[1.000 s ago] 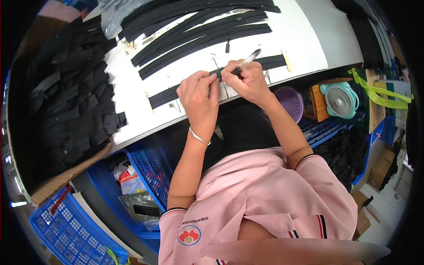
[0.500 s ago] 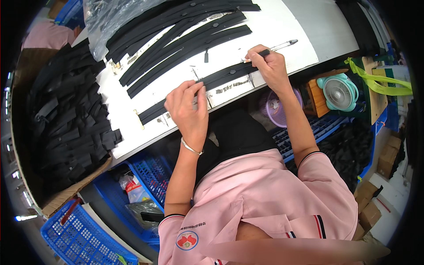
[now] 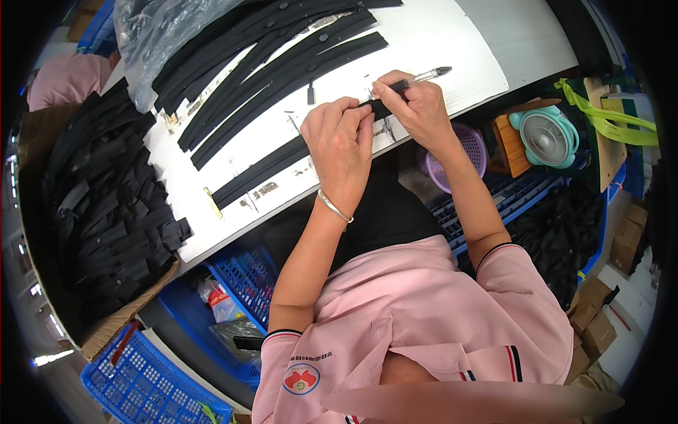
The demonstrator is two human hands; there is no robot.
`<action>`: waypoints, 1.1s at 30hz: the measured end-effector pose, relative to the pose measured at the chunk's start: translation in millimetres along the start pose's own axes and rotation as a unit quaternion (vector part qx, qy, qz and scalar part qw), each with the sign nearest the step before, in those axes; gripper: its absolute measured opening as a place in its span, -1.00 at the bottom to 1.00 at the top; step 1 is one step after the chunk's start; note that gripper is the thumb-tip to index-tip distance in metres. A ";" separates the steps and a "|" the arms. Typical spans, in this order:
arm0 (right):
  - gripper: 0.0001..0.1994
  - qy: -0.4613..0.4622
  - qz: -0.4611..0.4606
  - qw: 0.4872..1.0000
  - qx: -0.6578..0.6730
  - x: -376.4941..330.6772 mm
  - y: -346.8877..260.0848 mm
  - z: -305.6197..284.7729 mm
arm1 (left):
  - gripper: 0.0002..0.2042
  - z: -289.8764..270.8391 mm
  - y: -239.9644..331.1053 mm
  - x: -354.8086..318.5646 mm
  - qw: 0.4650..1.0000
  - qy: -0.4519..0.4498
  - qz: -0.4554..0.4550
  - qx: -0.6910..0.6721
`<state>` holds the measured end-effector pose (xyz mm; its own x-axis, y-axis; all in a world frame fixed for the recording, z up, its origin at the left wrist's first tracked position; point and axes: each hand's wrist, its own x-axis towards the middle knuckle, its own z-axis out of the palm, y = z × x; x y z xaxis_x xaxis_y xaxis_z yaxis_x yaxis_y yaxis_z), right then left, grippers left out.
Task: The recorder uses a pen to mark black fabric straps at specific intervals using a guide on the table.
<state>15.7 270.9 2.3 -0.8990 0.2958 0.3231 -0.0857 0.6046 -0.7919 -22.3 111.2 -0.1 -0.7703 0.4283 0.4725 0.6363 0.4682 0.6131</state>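
Observation:
A long black fabric strip lies along the near edge of the white marked board. My left hand is closed on it, thumb and fingers pressed around its middle part and hiding that stretch. Just to the right, my right hand grips a clear pen with a dark grip, its capless-looking dark end pointing up and right. The pen's writing tip is hidden or too small to make out. Farther back, more black strips with round dark buttons lie side by side on the board.
At the left stands a cardboard box heaped with black strips. Clear plastic covers the board's far left corner. Below the table are blue baskets; at the right are a purple basket and a turquoise fan.
My left hand has slid right along the strip, closer to my right hand. My right hand, still holding the pen, has shifted slightly left. The whole view has moved a little.

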 end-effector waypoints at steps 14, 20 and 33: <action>-0.80 -0.049 0.005 0.998 0.039 -1.9 10.2 -0.7 | -0.87 -0.6 -5.5 -1.2 1.000 0.022 0.003 -0.007; -0.84 0.005 0.058 0.980 0.192 -12.9 15.1 -9.6 | -0.64 -20.2 1.4 -17.9 0.999 -0.027 0.006 0.038; -0.81 0.108 0.048 0.981 0.153 -14.9 18.0 2.4 | -0.56 -38.2 -66.3 27.0 0.989 -0.119 0.034 0.076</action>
<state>26.5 275.6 -18.0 -0.8005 0.5095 0.3156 -0.1606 0.3251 -0.9320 -86.8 62.2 -3.8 -0.7049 0.6242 0.3369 0.6998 0.5344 0.4741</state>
